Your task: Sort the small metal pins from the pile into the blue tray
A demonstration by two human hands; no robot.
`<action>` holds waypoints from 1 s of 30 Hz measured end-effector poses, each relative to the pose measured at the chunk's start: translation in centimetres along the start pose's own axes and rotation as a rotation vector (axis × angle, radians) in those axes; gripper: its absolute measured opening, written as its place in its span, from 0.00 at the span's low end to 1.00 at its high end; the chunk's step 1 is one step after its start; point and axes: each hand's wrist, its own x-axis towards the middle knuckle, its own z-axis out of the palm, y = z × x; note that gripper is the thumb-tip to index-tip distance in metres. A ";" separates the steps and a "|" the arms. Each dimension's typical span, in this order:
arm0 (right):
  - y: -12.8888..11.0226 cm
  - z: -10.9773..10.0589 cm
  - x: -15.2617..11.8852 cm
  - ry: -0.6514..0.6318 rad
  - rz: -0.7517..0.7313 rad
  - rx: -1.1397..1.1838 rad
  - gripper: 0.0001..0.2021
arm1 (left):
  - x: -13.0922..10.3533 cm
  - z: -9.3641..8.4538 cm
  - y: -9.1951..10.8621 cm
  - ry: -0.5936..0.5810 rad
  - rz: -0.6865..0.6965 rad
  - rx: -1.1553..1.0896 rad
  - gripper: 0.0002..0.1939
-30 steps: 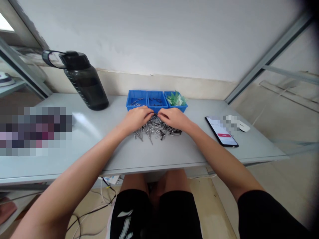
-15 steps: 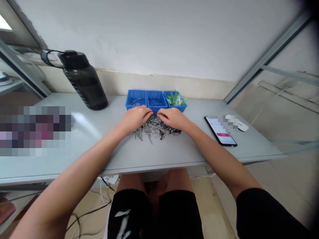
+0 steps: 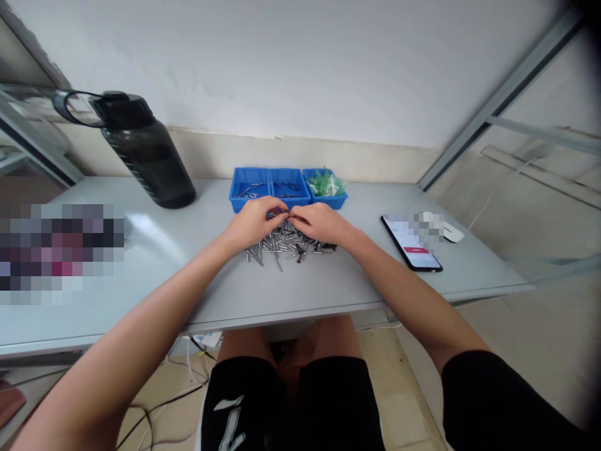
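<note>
Left hand [image 3: 260, 220] and right hand [image 3: 323, 222] are held together over the far part of the fastener pile [image 3: 282, 243], fingertips nearly meeting just in front of the bins. Fingers on both are curled in, thumbs toward index fingers; whether anything is gripped can't be made out, too small and partly hidden. Pile is spread on the grey worktop [image 3: 291, 294], mostly silver pieces, some dark ones mixed in at the right.

Three blue bins are lined up behind it: silver pieces in the left bin [image 3: 251, 175], dark ones in the middle bin [image 3: 287, 176], green and whitish ones heaped in the right bin [image 3: 335, 202].

Markings: phone [image 3: 413, 245] at right is lit, red button shown low on screen, text too small to be read, top partly pixelated. Pale graduation marks are carried down the side of the dark bottle [image 3: 150, 163], figures unreadable. White logo [image 3: 229, 423] is printed on the black shorts [image 3: 338, 401], brand not identifiable
</note>
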 end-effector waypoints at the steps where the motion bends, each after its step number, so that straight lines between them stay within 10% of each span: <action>1: 0.0 0.0 0.0 0.002 -0.006 0.000 0.13 | 0.0 0.0 0.2 0.000 -0.012 -0.032 0.08; 12: 0.3 0.3 -0.2 0.208 -0.001 0.122 0.13 | -0.2 -0.4 -0.1 -0.018 -0.052 -0.051 0.05; 30: 0.3 0.4 -0.1 0.118 -0.023 0.082 0.10 | -0.1 -0.1 -0.4 -0.079 -0.018 0.053 0.09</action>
